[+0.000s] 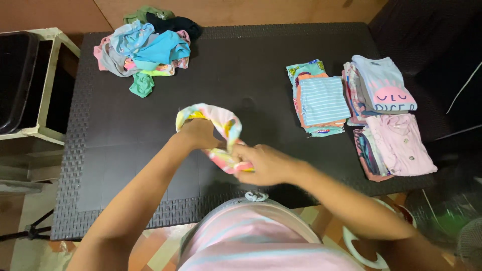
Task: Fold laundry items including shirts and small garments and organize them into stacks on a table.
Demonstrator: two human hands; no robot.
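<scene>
Because the dark woven-pattern plastic table [150, 165] is the broadest surface in view, we start there: it runs from a loose heap on the far left to neat piles on the right, with a bare stretch in front of us where both hands work.

The heap of unfolded small garments in blue, green, pink and grey [145, 47] lies at the far left corner, well apart from the hands, tumbled and overlapping. We judge it is kept apart so it does not mix with the tidy piles.

On the right, the folded stacks sit side by side: a pale blue printed shirt on a pile [384, 83], a pale pink buttoned garment on another pile [404, 143], and a stack topped by a blue-and-white striped cloth [321, 103]. They are squared and just beside one another.

The small pastel pink, yellow and blue patterned garment [221, 128] is lifted above the table's middle, stretched in an arc between our hands. Our left hand [198, 134] is closed on its left end, apparently tucked partly inside the fabric; our right hand [266, 164] is fisted around its lower right end. So the cloth hangs between the two grips, held taut.
</scene>
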